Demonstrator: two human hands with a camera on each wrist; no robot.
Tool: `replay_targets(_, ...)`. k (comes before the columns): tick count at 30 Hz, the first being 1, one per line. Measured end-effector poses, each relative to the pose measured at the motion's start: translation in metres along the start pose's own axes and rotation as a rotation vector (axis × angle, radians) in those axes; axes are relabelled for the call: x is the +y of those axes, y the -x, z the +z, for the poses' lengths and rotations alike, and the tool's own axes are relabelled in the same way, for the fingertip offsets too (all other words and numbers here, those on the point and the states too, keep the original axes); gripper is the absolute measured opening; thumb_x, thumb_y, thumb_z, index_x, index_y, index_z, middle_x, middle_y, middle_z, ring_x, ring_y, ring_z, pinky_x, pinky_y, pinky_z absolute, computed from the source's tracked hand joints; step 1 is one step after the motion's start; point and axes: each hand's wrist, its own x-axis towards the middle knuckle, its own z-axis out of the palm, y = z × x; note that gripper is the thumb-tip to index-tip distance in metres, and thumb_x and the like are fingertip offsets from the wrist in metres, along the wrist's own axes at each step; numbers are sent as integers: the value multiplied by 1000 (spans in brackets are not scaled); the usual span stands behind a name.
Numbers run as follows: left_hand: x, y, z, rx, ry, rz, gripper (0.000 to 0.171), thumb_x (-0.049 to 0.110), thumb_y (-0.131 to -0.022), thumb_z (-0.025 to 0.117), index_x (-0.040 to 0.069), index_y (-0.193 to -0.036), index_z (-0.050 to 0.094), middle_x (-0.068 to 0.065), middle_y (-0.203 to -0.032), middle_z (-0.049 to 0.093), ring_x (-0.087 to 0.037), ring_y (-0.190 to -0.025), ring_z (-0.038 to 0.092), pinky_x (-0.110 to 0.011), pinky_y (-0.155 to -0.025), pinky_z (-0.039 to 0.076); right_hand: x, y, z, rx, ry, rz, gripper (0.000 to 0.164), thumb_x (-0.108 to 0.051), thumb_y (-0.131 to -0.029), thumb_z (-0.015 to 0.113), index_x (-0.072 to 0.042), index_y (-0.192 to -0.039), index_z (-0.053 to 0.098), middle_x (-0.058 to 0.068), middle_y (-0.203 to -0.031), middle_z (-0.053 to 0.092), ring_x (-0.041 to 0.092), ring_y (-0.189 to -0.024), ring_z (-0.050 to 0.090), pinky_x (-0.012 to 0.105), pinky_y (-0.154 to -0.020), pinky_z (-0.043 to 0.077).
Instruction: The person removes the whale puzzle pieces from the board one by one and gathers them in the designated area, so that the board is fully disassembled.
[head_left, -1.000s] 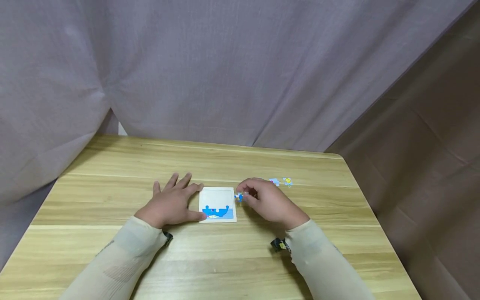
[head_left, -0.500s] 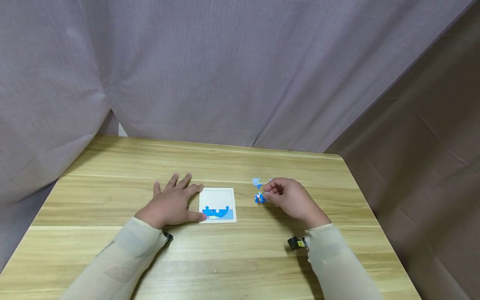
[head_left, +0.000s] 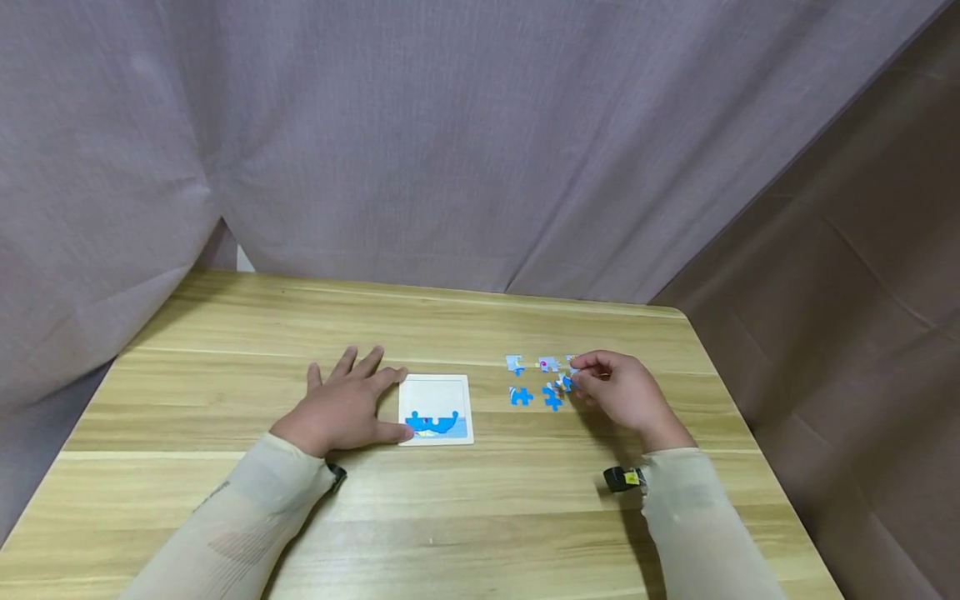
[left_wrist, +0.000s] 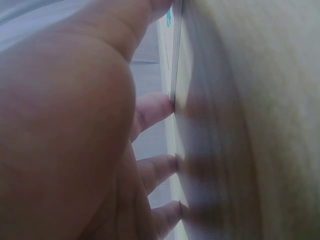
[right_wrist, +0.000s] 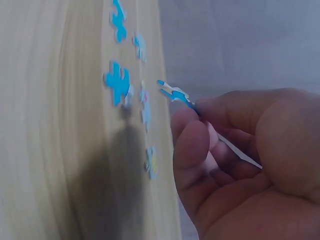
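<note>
Right wrist | puzzle piece [right_wrist: 176,94] | pinched in right hand [right_wrist: 272,137] | above table [right_wrist: 45,125]

No words, numbers or brands that I can read, a small yellow label [head_left: 632,478] on the black device [head_left: 615,480] at my right cuff [head_left: 671,467], its print too small to make out, a dark slanting mark [head_left: 210,496] on my left sleeve [head_left: 262,492], likewise illegible

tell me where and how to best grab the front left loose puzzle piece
The puzzle piece is probably best pinched by its near and far edges, coming from above on the near side: it lies flat on the table, leaving only its edges to grip, and no other piece lies in front of it.
</note>
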Motion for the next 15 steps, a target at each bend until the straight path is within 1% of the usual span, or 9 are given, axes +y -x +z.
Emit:
replay_targets(7,0,0,0,-2,0,-2,100,77,-91,80,34,-174,45,-14,-190,18,-55,-174,6,-96,-122,0,18,-1,-6,41,-24,36,26,-20,-110,74,-2,-129,76,13,-101,80,22,-86,78,31,-76,67)
replay_targets(12,0,0,0,-1,1,-1,101,77,-90,81,34,-174,45,-15,-189,18,-56,-174,6,-96,-122,0,30,-2,-10,37,-46,73,27,-19,-110,74,1,-128,76,14,-99,81,20,-83,77,32,-74,67)
replay_targets(15,0,0,1,0,1,0,100,77,-90,81,34,-174,45,-15,-189,18,-56,-174,6,-96,-122,1,36,-2,-11,28,-49,104,28,-20,-110,74,1,-129,77,13,-98,81,19,-81,76,31,-73,67)
